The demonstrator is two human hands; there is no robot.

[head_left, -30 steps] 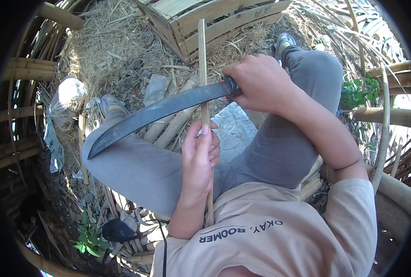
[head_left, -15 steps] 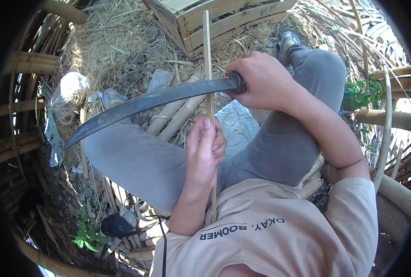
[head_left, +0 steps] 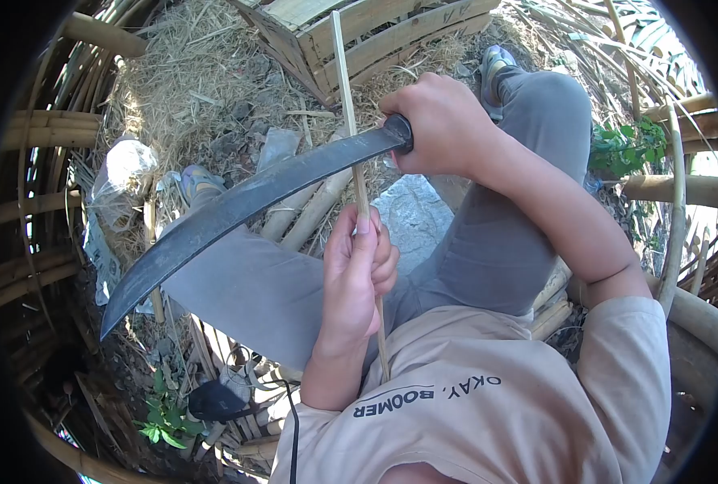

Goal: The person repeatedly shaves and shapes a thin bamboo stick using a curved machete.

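My right hand [head_left: 443, 129] is closed around the dark handle of a machete [head_left: 230, 214]. Its long curved blade points left and down, its tip beside my left knee. Near the handle, the blade crosses over a thin bamboo strip [head_left: 343, 73]. Lower down, my left hand [head_left: 360, 262] grips this strip with the thumb lying along it and the fingers curled round. The strip runs nearly upright from my shirt [head_left: 456, 411], leaning slightly left at its upper end.
A slatted wooden crate [head_left: 391, 40] stands on straw-covered ground ahead. Between my legs lie a flat grey stone [head_left: 411, 218] and bamboo poles [head_left: 314, 210]. A clear plastic bag [head_left: 125, 173] is at left, with bamboo fencing around. A black cord [head_left: 296, 427] hangs by my left arm.
The machete blade has turned so more of its flat side shows, and its tip sits lower. The strip's top leans further left. Both hands keep their grip.
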